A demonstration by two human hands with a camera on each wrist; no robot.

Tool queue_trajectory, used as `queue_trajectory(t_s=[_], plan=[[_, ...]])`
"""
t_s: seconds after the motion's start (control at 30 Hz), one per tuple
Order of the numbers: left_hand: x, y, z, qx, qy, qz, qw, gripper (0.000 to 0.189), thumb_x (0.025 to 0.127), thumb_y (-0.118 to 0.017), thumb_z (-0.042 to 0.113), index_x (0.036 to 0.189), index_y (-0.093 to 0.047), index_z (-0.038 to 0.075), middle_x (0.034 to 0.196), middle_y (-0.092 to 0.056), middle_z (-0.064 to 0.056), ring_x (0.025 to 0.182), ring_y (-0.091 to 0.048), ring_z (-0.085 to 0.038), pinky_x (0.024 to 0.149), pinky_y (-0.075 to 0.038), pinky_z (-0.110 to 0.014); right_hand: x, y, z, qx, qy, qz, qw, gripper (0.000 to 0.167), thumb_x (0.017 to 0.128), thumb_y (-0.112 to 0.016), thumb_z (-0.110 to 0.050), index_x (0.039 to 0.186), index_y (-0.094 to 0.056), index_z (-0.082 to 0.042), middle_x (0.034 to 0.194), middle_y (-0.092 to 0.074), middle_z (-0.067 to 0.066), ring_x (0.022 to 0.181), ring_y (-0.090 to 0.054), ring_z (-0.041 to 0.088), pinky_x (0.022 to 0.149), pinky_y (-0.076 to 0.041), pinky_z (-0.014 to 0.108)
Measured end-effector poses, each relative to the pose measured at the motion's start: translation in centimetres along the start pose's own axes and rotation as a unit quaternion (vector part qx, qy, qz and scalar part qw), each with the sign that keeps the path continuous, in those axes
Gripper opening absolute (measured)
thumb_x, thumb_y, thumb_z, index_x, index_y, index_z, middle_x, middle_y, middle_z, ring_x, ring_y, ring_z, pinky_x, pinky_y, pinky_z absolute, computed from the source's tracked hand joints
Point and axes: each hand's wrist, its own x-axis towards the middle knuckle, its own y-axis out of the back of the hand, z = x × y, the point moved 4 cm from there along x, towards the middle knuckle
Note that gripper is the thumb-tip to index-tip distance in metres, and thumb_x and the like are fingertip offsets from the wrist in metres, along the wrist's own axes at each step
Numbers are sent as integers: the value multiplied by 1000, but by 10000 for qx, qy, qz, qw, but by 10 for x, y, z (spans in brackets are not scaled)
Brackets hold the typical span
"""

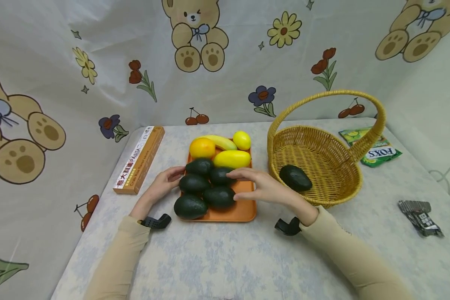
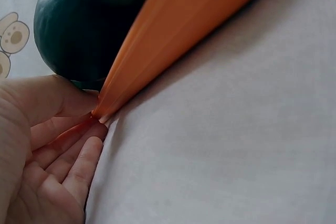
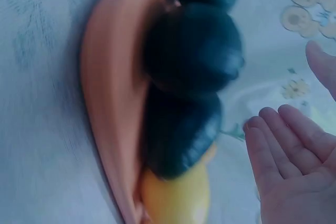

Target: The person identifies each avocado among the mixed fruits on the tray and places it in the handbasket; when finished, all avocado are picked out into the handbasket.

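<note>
Left hand (image 1: 162, 184) pinches the edge of the orange tray (image 1: 244, 210); right hand (image 1: 263, 186), fingers loosely extended, hovers near avocados (image 1: 219, 197)

- Back wall (image 1: 232, 83): whitish cloth printed with teddy bears (image 1: 200, 46), tulips (image 1: 135, 76), yellow flowers (image 1: 284, 31) and cherries (image 1: 202, 119).
- Left wall (image 1: 78, 166): the same patterned cloth, lightly creased.
- Right wall (image 1: 431, 104): pale, mostly plain.
- Table (image 1: 195, 258): whitish top, faint blue mottling.
- Light: soft, even, with faint shadows.
</note>
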Motion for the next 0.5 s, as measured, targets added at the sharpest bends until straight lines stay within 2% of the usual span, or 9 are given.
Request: queue_trajectory(t_s=[0.1, 0.33, 0.5], plan=[[-3, -3, 7, 29, -49, -41, 10000, 48, 92, -55, -3, 135, -38, -14, 138, -38, -31, 126, -40, -41, 103, -37, -42, 10, -14, 8, -16, -127, -190, 9997, 59, 82, -75, -26, 131, -53, -1, 131, -53, 9, 117, -52, 26, 100, -43, 34], [6, 0, -17, 45, -58, 95, 9999, 47, 92, -57, 1, 137, -43, -6, 139, -41, -23, 127, -42, -33, 104, -36, -38, 19, -29, 16, -130, -293, -338, 9989, 58, 82, -75, -28, 131, -54, -4, 131, -53, 7, 117, -52, 23, 100, -43, 35], [6, 2, -21, 102, -141, 102, 9998, 47, 92, -58, 2, 136, -43, -6, 138, -43, -24, 126, -43, -34, 103, -38, -38, 20, -37, 16, -163, -269, -586, 9978, 62, 81, -75, -30, 132, -53, -4, 134, -51, 7, 122, -46, 20, 103, -39, 38]])
